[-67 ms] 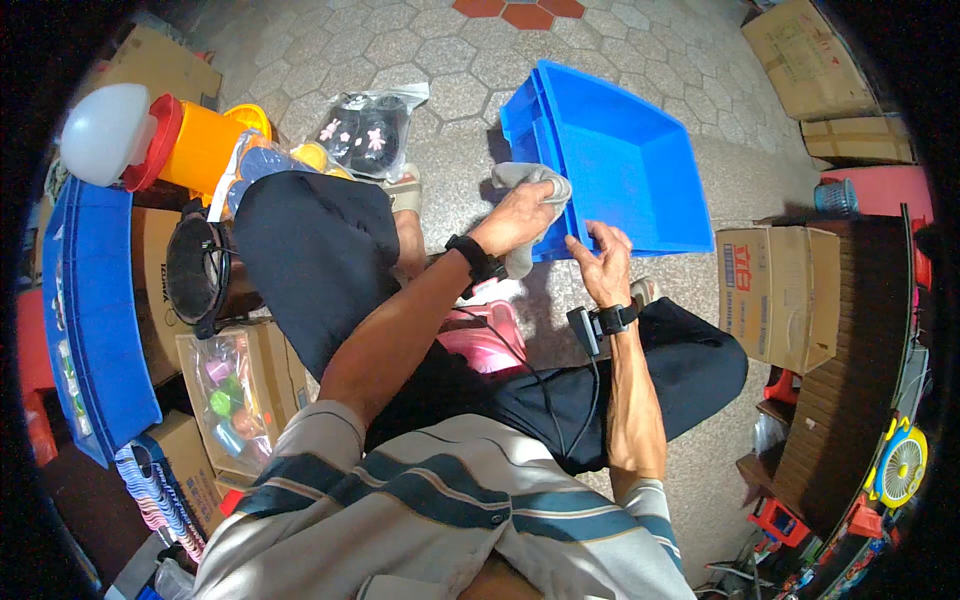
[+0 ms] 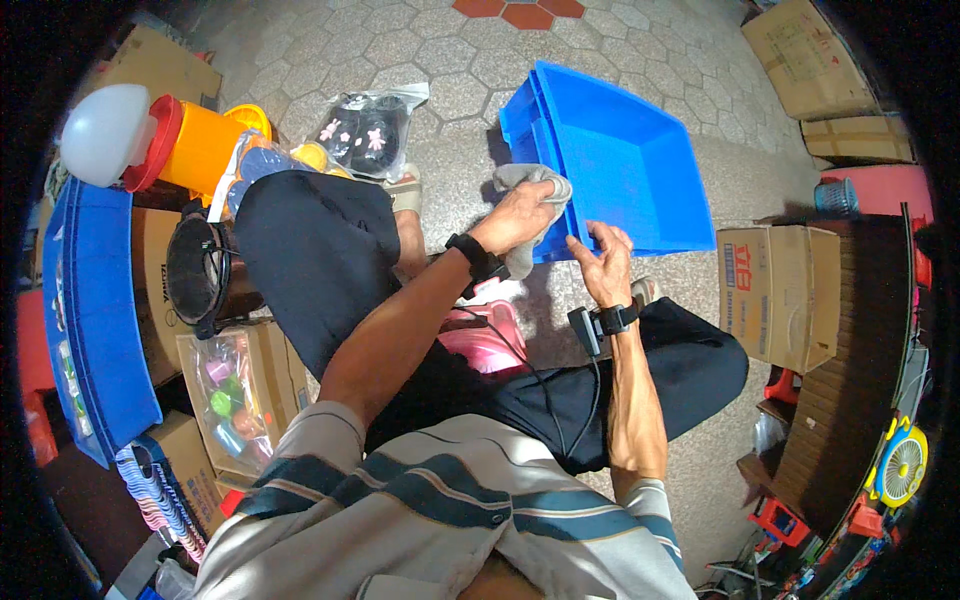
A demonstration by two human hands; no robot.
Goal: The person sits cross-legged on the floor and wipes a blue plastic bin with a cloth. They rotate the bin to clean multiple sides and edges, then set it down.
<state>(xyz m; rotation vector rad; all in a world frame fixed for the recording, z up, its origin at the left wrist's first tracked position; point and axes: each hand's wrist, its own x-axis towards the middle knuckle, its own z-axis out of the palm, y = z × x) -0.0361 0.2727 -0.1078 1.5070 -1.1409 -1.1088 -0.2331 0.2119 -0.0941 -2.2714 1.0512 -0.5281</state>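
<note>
A blue plastic bin rests on the floor in front of me, turned at an angle with its hollow facing up. My left hand is closed on a grey cloth and presses it against the bin's left outer wall. Part of the cloth is hidden beneath that hand. At the bin's near edge, my right hand grips the rim, thumb and fingertips against the plastic. Some of its fingers curl out of sight.
A pink object lies between my legs. A bagged pair of dark shoes and an orange container sit to the left, beside a blue tray. Cardboard boxes flank the right, with a yellow fan-shaped toy near the rim.
</note>
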